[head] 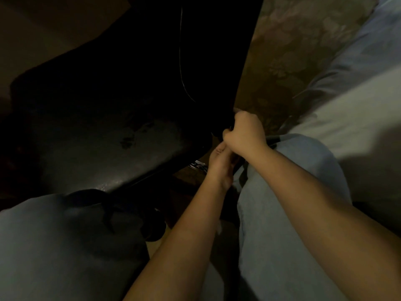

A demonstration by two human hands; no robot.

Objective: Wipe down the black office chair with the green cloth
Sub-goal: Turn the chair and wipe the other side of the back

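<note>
Knees in pale blue jeans sit closest. My right hand makes a tight fist at the back corner of the black padded office chair, my left hand curled just below. Best to rub slowly, pressing along that edge. But it is dark, no green cloth shows, and I cannot tell what either hand holds.

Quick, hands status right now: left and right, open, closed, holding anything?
Left hand: cannot tell; fingertips hidden behind the other hand.
Right hand: fingers curled at the chair edge; what it grips cannot be told.
</note>
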